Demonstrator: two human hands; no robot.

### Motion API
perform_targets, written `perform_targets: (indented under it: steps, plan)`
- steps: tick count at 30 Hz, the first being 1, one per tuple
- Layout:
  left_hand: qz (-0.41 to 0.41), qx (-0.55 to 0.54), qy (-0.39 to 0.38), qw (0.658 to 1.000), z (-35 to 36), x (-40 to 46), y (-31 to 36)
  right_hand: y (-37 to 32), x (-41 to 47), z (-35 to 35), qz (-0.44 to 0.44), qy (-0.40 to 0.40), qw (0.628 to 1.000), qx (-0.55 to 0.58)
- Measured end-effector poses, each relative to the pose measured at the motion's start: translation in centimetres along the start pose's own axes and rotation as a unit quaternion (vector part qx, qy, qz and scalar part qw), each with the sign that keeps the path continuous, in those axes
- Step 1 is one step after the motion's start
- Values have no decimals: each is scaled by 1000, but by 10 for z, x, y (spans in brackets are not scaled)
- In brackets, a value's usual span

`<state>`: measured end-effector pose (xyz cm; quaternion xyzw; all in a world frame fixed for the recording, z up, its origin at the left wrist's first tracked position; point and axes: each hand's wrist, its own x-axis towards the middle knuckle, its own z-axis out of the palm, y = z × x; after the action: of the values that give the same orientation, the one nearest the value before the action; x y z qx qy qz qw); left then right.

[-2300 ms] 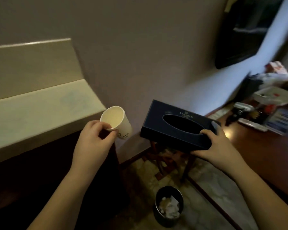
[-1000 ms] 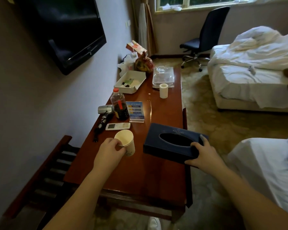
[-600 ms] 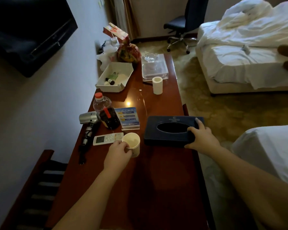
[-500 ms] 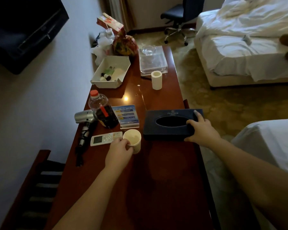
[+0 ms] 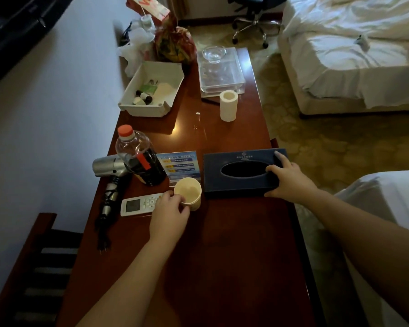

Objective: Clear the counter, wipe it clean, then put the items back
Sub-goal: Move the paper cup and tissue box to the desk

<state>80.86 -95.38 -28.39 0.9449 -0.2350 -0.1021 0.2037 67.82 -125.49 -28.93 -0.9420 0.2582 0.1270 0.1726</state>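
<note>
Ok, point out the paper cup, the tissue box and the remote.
paper cup (image 5: 191,190): head view, inner wall.
tissue box (image 5: 213,169): head view, top face left of slot.
remote (image 5: 137,205): head view, beside its screen.

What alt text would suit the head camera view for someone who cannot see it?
A person's left hand holds a paper cup and the right hand grips a dark tissue box, both on a wooden desk. Behind them are a remote, hair dryer and bottle.
</note>
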Motion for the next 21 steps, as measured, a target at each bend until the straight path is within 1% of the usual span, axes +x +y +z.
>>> perform_targets:
  steps: [4, 10, 13, 17, 19, 21]
  plan:
    - [7, 1, -7, 1000, 2, 4, -1, 0, 2, 6, 1, -3, 1000, -2]
    - [-5, -7, -27, 1000, 3, 5, -3, -4, 3, 5, 10, -18, 1000, -21]
    - [-9, -16, -38, 999, -1, 1, -3, -7, 2, 0, 21, -40, 997, -57]
    - [11, -9, -36, 999, -10, -10, -2, -13, -4, -7, 34, -72, 990, -112]
    - [16, -14, -25, 999, -16, -18, -1, -18, -12, -10, 47, -61, 990, -115]
    - [11, -31, -11, 999, -23, -29, 0, -26, -25, -12, 51, -26, 994, -95]
